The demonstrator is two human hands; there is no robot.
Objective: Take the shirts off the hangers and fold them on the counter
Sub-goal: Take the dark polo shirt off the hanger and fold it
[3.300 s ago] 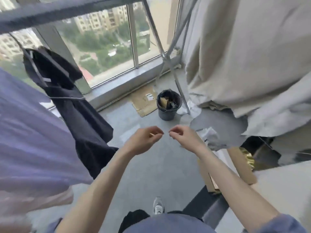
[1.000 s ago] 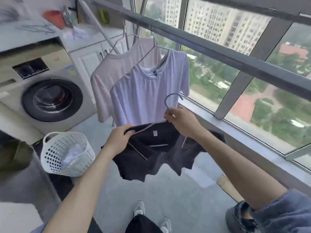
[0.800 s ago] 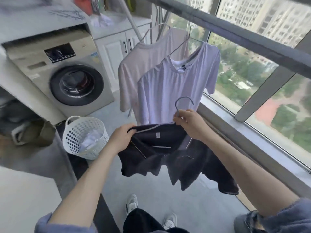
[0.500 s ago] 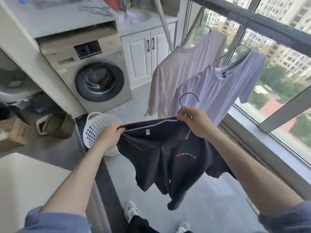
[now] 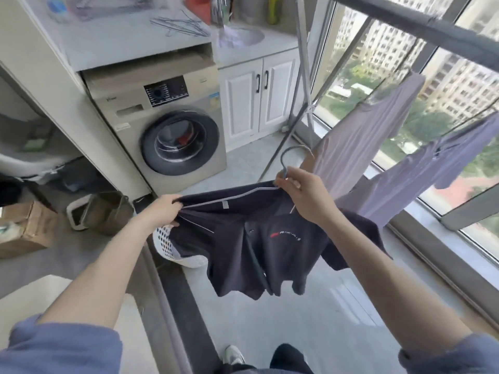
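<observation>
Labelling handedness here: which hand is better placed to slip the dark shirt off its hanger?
Left, probably. The left hand grips the dark shirt at its shoulder, by the hanger end, so it can slide fabric off. The right hand holds the hanger below its hook, steadying it.

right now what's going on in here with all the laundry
A person is holding a dark shirt on its hanger, off the rail. The right hand grips the hanger just below the hook, and the left hand grips the shirt's shoulder at the hanger's end. Nothing is folded yet. A pale shirt and a lilac shirt hang on the rail by the window, and loose hangers lie on the counter.
</observation>
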